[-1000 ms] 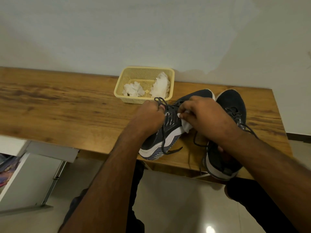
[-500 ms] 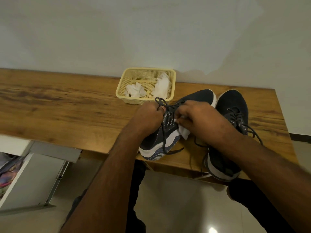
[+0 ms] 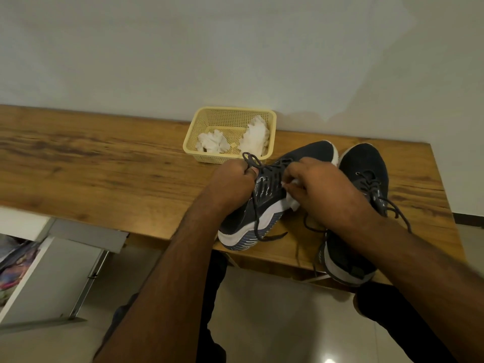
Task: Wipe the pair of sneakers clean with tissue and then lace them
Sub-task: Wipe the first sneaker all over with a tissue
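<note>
Head view: left hand (image 3: 233,179) grips the lace loop (image 3: 250,159) of the left sneaker (image 3: 264,205), tilted on the bench (image 3: 104,174); right hand (image 3: 318,189) pinches tissue (image 3: 293,203) and lacing. Second sneaker (image 3: 364,179) just beside, heel overhanging. Risks: tissue snagging in the lacing; a tug tipping either sneaker off the edge.

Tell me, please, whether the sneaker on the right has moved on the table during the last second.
No. Judged against the yellow basket, the right sneaker sits where it was.
</note>
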